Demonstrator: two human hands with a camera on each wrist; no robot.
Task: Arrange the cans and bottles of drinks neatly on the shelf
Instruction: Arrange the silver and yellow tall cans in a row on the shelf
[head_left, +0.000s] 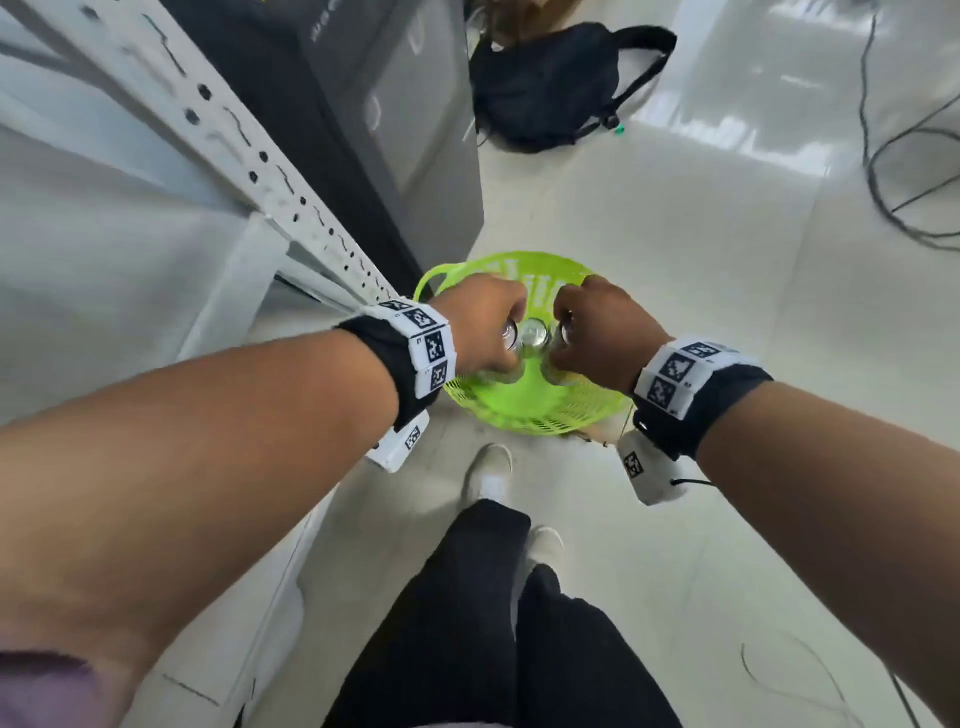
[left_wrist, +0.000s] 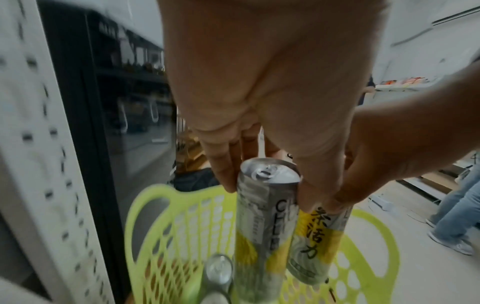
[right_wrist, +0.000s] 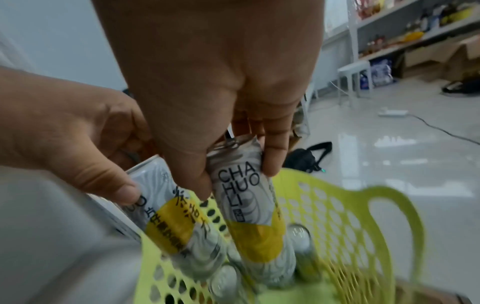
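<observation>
In the head view, both hands reach down into a green basket (head_left: 524, 410) that stands on the floor at the centre of the frame. The left hand (head_left: 483, 325) and the right hand (head_left: 602, 332) each cover a slim can, so only the silver tops show, with a third can top (head_left: 534, 332) between them.

The left wrist view shows more: the fingers and thumb of the left hand pinch a white and yellow can (left_wrist: 262, 226) near its rim, and the can is upright above the basket. The right wrist view shows the right hand pinching another can (right_wrist: 249, 207), printed "CHA HUO LI", in the same way. More can tops lie lower in the basket, blurred.

The white shelf post (head_left: 291, 208) runs across the upper left of the head view; the shelf boards are cut off. A black backpack (head_left: 561, 83) lies on the floor at the top.
</observation>
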